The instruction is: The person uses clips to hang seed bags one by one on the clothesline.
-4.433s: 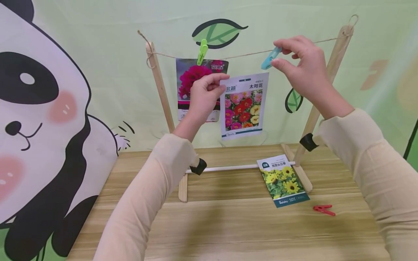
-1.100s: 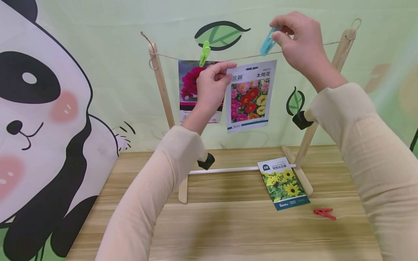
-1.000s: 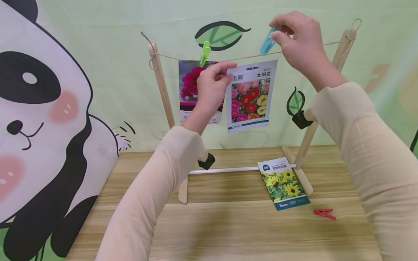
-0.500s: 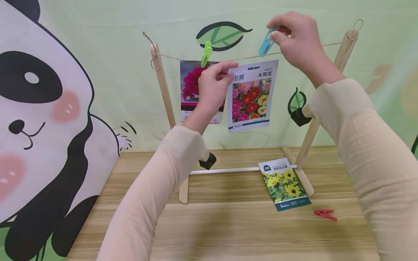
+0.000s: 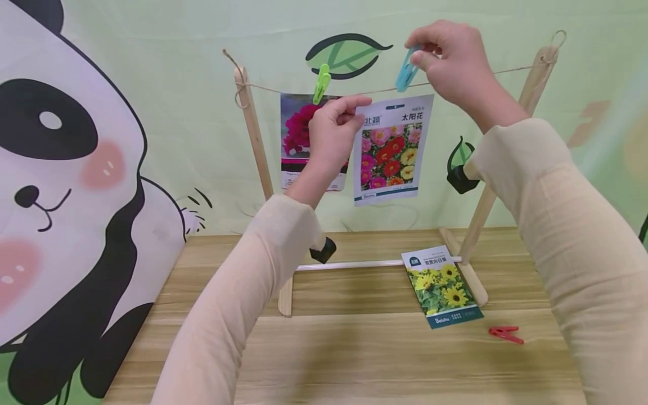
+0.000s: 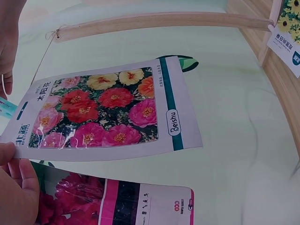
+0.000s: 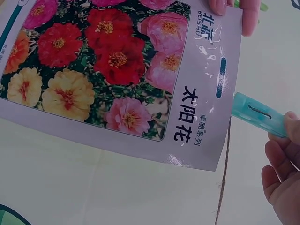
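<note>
My left hand (image 5: 334, 132) pinches the upper left corner of a white seed packet (image 5: 391, 149) with red, pink and yellow flowers, its top edge close under the twine (image 5: 377, 91). Between thumb and fingers of my right hand (image 5: 453, 64) is a blue clothespin (image 5: 407, 70), its tip overlapping the twine above the packet. In the right wrist view the tip of the clothespin (image 7: 260, 115) is right at the packet's top edge. Left of this, a green clothespin (image 5: 321, 84) fastens a magenta-flower seed packet (image 5: 298, 126) to the twine, partly hidden behind my left hand.
Two wooden posts (image 5: 255, 135) carry the twine, joined low down by a white rod (image 5: 354, 264). A yellow-flower seed packet (image 5: 445, 289) leans on the rod's right end. Near it on the wooden table (image 5: 395, 360) lies a red clothespin (image 5: 506, 334).
Both hands have risen, bringing the white packet up to the twine. Over the last second my right hand has shifted slightly left with the blue clothespin.
</note>
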The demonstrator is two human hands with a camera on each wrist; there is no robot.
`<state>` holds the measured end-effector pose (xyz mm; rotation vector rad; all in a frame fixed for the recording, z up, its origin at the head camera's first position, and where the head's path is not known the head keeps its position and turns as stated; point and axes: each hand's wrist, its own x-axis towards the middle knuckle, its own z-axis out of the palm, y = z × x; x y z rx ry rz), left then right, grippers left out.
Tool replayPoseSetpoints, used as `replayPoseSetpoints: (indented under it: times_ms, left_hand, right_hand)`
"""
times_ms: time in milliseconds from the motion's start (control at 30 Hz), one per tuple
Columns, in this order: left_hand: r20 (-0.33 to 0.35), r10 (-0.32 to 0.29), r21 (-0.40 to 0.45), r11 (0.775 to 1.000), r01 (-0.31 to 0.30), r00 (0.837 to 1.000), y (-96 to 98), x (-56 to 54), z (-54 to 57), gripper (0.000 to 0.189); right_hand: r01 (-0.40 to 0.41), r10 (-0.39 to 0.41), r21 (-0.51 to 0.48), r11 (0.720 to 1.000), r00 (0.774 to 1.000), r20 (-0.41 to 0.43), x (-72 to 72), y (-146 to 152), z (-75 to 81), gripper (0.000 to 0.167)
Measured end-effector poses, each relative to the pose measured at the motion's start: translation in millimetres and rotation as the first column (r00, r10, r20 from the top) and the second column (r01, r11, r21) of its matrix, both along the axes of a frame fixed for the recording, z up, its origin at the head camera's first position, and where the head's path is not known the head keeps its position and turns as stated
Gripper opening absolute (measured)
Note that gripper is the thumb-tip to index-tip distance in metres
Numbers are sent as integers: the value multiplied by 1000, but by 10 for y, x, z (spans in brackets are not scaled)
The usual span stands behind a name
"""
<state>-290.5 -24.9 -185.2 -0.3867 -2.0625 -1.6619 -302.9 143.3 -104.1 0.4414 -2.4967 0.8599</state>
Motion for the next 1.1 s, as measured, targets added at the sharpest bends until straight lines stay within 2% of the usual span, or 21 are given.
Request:
replayPoseSetpoints:
  times_ms: [467, 833, 1100]
  left_hand:
    - [-15, 30, -35, 999, -31, 999, 38, -30, -8, 22]
    - [-5, 49, -47, 998, -49, 999, 44, -31, 3, 22]
    - [0, 43, -32, 999, -43, 999, 55, -20, 7, 22]
  right_hand:
    - [-7, 6, 66, 998, 1000, 12, 6, -4, 11, 33]
    - [-9, 5, 70, 997, 999, 46, 26, -1, 23, 35]
    - [-13, 10, 79, 997, 999, 39, 29, 1, 21, 34]
